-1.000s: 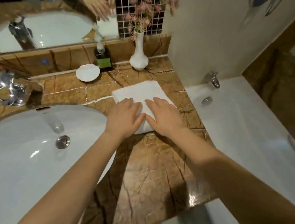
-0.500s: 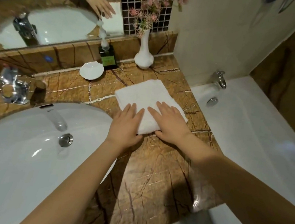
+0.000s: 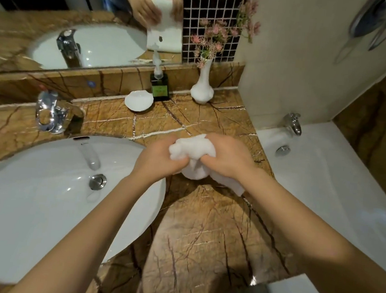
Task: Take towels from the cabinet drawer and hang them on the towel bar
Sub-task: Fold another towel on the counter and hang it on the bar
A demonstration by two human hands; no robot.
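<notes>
A white towel [image 3: 192,151] is bunched up between both my hands, lifted a little above the brown marble countertop [image 3: 203,235]. My left hand [image 3: 157,159] grips its left side with curled fingers. My right hand [image 3: 229,158] grips its right side, and a loose corner of the towel hangs below my right wrist. The mirror [image 3: 86,22] reflects the raised towel. No cabinet drawer or towel bar is in view.
A white basin [image 3: 33,203] with a chrome tap [image 3: 51,112] sits to the left. At the back stand a white soap dish [image 3: 139,100], a green bottle [image 3: 159,87] and a white vase [image 3: 202,89] of pink flowers. A white bathtub [image 3: 323,179] with a spout [image 3: 293,123] lies to the right.
The towel lay folded flat on the countertop under my two flat hands. Both hands have now closed on it and lifted it, bunched, off the surface.
</notes>
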